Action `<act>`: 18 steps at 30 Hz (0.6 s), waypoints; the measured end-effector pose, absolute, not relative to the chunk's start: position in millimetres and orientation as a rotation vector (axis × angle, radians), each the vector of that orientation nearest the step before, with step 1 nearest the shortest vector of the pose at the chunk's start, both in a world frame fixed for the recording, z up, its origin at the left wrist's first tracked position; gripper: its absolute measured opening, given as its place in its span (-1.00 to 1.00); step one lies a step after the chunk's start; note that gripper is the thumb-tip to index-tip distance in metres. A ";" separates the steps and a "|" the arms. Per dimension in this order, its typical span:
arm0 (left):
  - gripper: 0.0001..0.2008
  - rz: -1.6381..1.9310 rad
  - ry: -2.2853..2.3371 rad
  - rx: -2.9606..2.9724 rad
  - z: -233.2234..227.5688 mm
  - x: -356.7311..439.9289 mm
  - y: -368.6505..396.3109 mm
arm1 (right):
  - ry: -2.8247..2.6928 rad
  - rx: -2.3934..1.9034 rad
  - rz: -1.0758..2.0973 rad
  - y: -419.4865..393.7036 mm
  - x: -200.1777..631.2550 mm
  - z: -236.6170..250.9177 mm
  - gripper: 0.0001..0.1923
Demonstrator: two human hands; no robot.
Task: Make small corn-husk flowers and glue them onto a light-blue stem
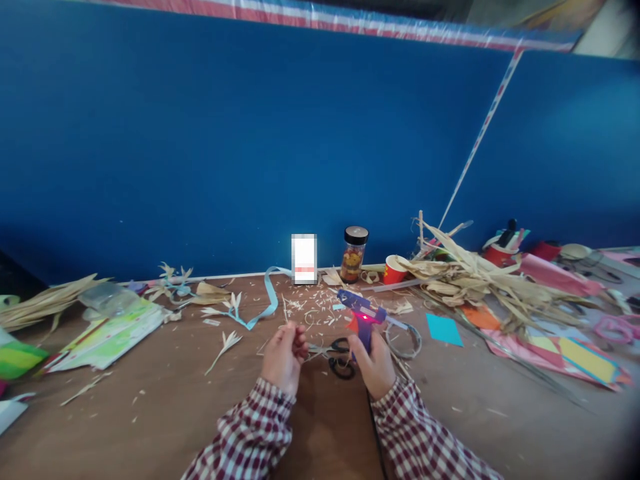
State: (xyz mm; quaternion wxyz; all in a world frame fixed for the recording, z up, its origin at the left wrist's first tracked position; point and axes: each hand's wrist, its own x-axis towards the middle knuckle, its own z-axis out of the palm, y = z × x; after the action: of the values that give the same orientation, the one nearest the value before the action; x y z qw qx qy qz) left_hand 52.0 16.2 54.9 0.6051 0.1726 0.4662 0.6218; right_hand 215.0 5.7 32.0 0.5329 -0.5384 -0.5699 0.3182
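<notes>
Right grip clasps the glue gun, pointing toward ten o'clock, left grip curled, contents unclear, at its eight

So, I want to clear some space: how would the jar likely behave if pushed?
The jar might tip if pushed high, being taller than wide. Its round sides suggest it could roll once down. Its see-through body looks smooth, so perhaps slippery.
</notes>
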 end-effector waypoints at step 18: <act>-0.89 1.412 1.214 1.396 74.5 100.9 8.7 | -1.574 -1.277 0.635 0.2 206.9 39.5 -0.52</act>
State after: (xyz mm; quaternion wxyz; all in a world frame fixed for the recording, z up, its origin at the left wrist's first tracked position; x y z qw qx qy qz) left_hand 100.9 8.7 74.5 0.3962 0.5507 0.4790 0.5571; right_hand 206.9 0.2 39.5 0.4869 -0.5251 -0.6473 0.2609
